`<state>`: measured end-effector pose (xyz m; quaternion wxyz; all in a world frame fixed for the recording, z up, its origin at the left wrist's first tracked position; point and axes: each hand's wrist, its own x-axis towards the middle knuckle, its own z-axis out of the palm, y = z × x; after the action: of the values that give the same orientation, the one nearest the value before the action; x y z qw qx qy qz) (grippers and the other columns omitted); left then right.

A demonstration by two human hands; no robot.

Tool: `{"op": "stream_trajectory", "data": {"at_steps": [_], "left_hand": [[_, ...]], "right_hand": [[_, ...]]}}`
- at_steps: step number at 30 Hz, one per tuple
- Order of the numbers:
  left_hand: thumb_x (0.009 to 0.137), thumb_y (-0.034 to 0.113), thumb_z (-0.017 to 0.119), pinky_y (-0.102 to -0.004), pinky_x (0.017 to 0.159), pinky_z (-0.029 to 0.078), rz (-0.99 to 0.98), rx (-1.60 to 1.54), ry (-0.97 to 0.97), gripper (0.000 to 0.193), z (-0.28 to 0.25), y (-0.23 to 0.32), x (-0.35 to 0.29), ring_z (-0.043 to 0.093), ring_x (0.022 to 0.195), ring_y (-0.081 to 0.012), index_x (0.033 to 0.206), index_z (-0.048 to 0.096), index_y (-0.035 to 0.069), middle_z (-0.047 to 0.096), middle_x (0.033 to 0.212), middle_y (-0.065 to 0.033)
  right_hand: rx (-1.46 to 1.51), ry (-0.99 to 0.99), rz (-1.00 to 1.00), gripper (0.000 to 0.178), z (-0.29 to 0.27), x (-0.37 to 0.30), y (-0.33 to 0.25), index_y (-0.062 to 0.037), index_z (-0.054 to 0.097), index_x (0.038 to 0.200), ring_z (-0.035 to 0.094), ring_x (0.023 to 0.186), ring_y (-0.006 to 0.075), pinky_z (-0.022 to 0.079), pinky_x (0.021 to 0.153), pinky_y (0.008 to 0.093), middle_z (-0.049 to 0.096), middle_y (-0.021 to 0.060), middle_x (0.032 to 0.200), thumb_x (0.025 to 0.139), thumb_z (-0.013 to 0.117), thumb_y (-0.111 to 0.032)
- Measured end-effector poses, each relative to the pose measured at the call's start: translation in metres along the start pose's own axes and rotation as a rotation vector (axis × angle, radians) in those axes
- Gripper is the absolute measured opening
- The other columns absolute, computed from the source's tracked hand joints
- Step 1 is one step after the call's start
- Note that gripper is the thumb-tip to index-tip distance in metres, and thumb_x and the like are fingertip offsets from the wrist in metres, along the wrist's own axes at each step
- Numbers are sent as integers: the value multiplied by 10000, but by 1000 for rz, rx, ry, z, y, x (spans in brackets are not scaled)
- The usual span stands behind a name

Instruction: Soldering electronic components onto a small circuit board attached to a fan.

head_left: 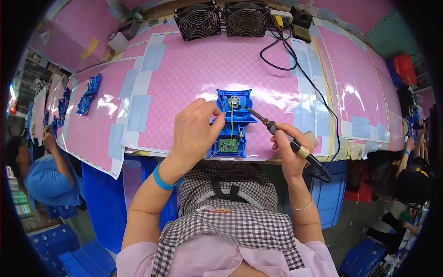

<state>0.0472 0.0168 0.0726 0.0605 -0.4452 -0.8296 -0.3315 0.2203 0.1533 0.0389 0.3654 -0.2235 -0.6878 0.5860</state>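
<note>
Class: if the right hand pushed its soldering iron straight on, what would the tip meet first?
From the right hand, the soldering iron would likely meet the open blue casing first, near its round metal part; whether they already touch is unclear.

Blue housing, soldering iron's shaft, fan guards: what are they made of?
Blue housing: likely moulded plastic, semi-gloss; uniform colour, ribbed interior, bright highlights.
Soldering iron's shaft: probably metal, dull; slim, dark rod ahead of the grip.
Fan guards: apparently metal wire, slight sheen; thin concentric rings, though plastic isn't ruled out.
</note>
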Motion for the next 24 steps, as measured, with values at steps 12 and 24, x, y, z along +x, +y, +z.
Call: {"op": "stream_trajectory", "data": {"at_steps": [12,24], "left_hand": [[701,90,660,-384,531,425,21,3,-69,139,3,2,5,577,593,-279,637,564,12,581,640,-124],[724,81,609,-433,578,448,-4,-6,-106,139,4,4,8,579,631,-331,635,538,1,570,649,-151]], "right_hand": [[-67,-69,-64,179,2,3,8,61,656,1003,617,624,105,503,563,209,663,95,781,850,614,-21],[-49,-85,-53,166,11,7,13,38,679,968,621,662,113,479,584,219,677,96,799,811,655,-12]]}}
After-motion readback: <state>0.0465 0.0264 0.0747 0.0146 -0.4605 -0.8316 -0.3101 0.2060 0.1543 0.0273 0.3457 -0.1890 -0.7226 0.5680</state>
